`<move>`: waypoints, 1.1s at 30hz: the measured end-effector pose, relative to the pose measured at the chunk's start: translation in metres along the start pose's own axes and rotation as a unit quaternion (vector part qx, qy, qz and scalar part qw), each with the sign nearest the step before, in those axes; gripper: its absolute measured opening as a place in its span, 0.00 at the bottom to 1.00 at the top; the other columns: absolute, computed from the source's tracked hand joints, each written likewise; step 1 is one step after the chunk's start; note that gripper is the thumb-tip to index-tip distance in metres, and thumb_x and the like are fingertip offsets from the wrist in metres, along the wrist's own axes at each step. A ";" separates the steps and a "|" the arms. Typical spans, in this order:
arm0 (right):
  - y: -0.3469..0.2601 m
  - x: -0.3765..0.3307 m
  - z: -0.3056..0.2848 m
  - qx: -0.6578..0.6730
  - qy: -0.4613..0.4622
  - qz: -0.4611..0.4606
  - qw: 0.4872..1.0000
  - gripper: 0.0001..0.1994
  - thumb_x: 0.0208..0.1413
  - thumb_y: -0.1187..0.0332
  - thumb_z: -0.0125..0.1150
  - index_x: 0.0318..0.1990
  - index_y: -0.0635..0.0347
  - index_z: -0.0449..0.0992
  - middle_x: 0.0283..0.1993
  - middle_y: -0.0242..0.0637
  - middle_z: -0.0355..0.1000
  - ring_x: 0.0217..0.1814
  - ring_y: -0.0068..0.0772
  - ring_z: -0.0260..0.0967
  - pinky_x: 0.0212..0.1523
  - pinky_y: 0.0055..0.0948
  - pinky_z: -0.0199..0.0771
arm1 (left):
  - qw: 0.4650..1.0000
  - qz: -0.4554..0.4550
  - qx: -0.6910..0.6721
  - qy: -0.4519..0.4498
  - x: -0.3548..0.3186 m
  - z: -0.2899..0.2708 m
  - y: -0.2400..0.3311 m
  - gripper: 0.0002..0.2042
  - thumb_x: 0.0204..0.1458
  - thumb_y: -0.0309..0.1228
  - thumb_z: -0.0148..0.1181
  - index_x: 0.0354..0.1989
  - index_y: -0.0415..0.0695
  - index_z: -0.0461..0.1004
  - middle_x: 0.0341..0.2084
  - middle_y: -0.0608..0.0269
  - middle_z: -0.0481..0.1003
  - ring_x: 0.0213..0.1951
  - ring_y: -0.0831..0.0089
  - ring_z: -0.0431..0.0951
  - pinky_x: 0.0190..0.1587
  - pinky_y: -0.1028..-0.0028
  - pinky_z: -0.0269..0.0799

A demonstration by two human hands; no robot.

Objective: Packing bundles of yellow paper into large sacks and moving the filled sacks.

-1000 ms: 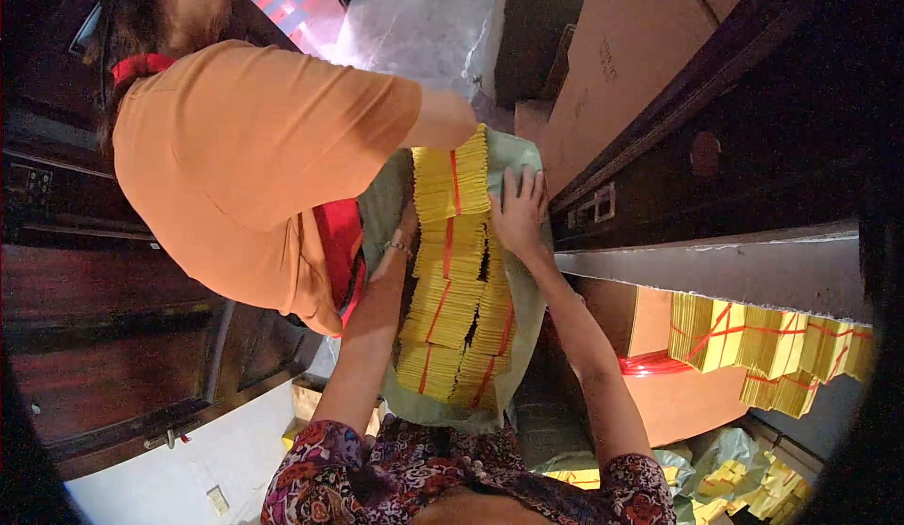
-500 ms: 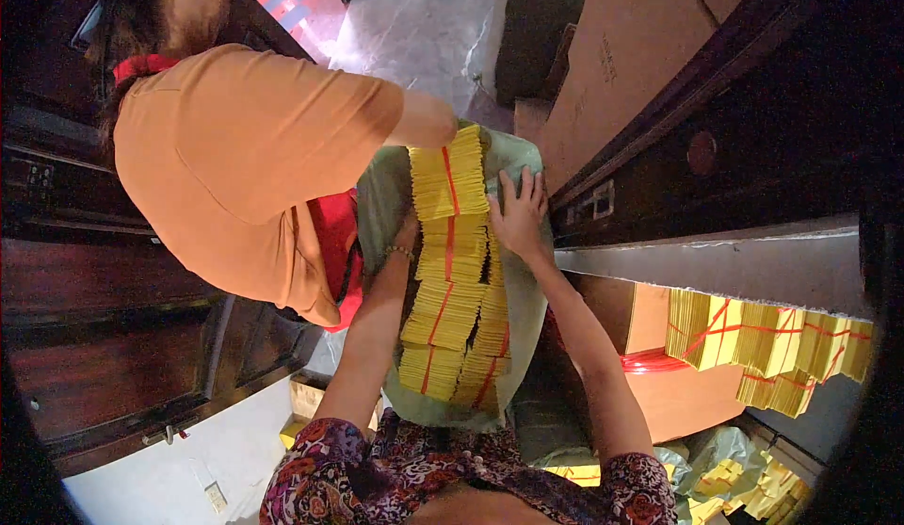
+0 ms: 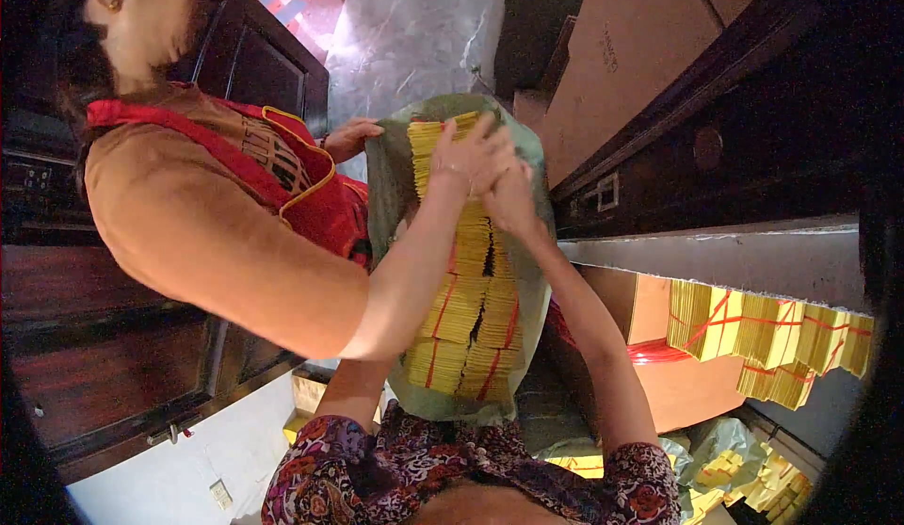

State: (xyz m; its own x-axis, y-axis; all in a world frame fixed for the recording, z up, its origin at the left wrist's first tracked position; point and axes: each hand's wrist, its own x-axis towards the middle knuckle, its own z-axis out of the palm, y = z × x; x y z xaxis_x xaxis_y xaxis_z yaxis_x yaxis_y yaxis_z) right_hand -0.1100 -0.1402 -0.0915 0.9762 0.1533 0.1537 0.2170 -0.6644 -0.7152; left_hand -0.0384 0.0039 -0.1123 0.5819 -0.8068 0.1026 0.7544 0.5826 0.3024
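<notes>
In front of me a pale green plastic sack [image 3: 532, 308] stands with its mouth wide apart, packed with bundles of yellow paper [image 3: 490, 323] tied with red bands. My right hand [image 3: 513, 202] lies at the far right of the bundles, inside the sack's edge; its fingers are blurred and partly covered by a co-worker's hand [image 3: 471, 156], which is on the far bundle. My left forearm [image 3: 358, 391] reaches to the sack's left side. The co-worker's arm crosses over it and hides nearly all of my left hand. Another hand of the co-worker [image 3: 352, 139] grips the sack's far left rim.
A co-worker in an orange shirt and red apron [image 3: 320, 200] leans in from the left. Dark wooden panels [image 3: 104, 318] stand at left, a large cardboard box [image 3: 621, 64] at far right. More banded yellow bundles [image 3: 753, 327] and filled sacks [image 3: 725, 459] are on the right.
The co-worker has leaned back; one arm now crosses over mine, the other hand holds the rim. My right hand has gone from flat on the sack's edge inward to the far bundle.
</notes>
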 end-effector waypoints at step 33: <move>0.043 -0.067 0.007 -0.173 0.039 -0.025 0.984 0.29 0.44 0.70 0.58 0.56 0.61 0.57 0.57 0.49 0.55 0.61 0.52 0.50 0.58 0.49 0.50 | 0.585 -0.025 0.592 0.554 -0.137 0.003 -0.125 0.35 0.53 0.53 0.45 0.60 0.35 0.52 0.58 0.47 0.57 0.60 0.57 0.56 0.60 0.68 0.49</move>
State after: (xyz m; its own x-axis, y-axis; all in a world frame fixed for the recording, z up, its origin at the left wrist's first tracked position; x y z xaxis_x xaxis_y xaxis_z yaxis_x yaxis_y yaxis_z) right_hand -0.1657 -0.1742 -0.1376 0.9591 0.1442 0.2435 0.2406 -0.8685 -0.4334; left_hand -0.2132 0.0417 -0.1612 0.9028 0.1211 -0.4127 0.4210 -0.4453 0.7902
